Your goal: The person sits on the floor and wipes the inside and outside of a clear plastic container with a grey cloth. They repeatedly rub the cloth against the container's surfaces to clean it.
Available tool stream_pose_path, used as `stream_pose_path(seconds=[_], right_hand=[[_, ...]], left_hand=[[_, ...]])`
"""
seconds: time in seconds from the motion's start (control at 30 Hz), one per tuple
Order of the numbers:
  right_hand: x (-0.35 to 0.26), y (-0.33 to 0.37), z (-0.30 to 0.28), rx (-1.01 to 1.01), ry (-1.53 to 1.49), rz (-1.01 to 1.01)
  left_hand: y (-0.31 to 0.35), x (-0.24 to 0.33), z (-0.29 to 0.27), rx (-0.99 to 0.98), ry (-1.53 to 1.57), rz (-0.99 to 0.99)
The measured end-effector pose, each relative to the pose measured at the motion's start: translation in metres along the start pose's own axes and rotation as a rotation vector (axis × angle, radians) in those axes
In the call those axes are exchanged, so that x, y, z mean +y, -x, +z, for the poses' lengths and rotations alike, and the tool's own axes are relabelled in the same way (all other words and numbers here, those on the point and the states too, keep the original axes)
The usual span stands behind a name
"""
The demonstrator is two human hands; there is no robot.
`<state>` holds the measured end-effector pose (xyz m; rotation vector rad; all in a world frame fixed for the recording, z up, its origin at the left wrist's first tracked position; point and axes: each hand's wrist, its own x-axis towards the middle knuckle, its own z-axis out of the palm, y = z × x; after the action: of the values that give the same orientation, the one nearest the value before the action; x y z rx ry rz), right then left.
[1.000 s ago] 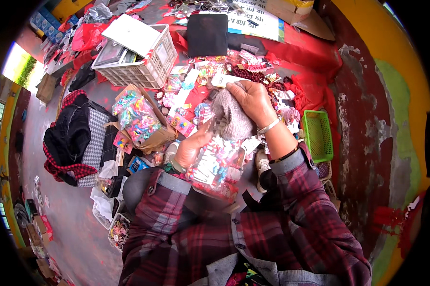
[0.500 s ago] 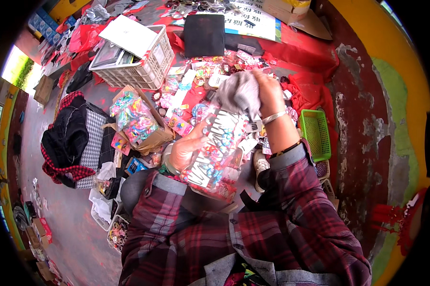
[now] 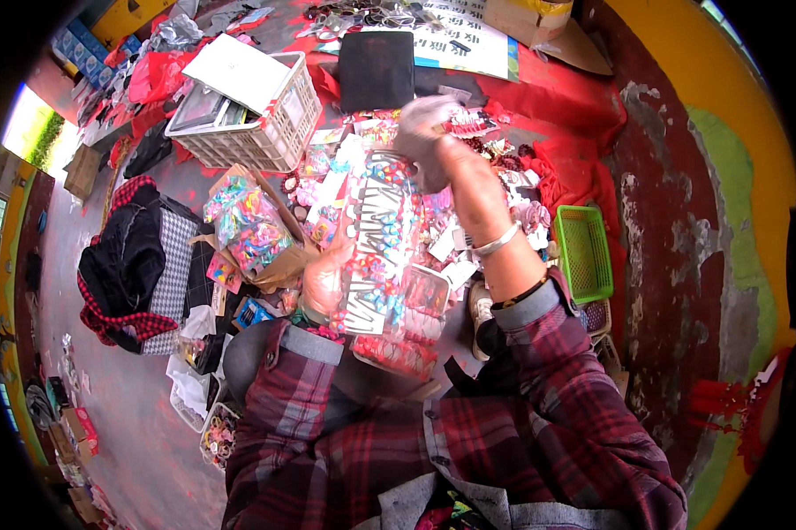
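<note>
My left hand (image 3: 325, 278) grips the left side of a long, clear pack (image 3: 382, 225). Small colourful pieces, red, blue and white, show through it, along with a black-and-white patterned strip. At the pack's far end is my right hand (image 3: 475, 190), its fingers closed around a bunched grey cloth (image 3: 422, 141) that is smeared by motion. Whether the cloth touches the pack, I cannot tell. Under the pack's near end sits a clear container (image 3: 398, 353) with red and pink contents near my lap.
To the left stands an open cardboard box (image 3: 283, 256) of colourful bagged pieces; behind it is a white plastic crate (image 3: 265, 137). A green basket (image 3: 583, 256) is at the right. A black square stool-like thing (image 3: 377, 71) stands ahead, past scattered small packaged goods.
My right hand has swung the grey cloth a little up and to the left. The pack in my left hand has turned more upright, and that hand has shifted slightly left.
</note>
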<state>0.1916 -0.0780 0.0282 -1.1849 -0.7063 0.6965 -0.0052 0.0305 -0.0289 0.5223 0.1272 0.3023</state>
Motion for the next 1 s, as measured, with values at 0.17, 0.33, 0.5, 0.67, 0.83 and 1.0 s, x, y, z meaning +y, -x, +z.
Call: stream_pose_path(seconds=[0.17,0.33,0.5,0.67,0.83,1.0], right_hand=[[0.025,0.01,0.027,-0.11,0.475,-0.278],[0.032,0.023,0.044,-0.317,0.769,-0.508],[0.027,0.06,0.072,-0.649,0.843,-0.635],[0.02,0.068,0.081,-0.769,0.88,-0.619],[0.028,0.042,0.067,-0.662,1.081,-0.763],[0.031,0.018,0.043,-0.388,0.92,-0.546]], left_hand=[[-0.003,0.001,-0.006,-0.109,0.173,-0.147],[-0.011,0.005,-0.011,0.099,0.189,0.042],[-0.011,0.041,-0.039,0.029,0.135,0.118],[-0.004,0.036,-0.046,0.12,-0.084,0.248],[0.001,0.025,-0.021,-0.184,0.108,0.112],[-0.009,0.013,-0.011,0.054,0.198,-0.059]])
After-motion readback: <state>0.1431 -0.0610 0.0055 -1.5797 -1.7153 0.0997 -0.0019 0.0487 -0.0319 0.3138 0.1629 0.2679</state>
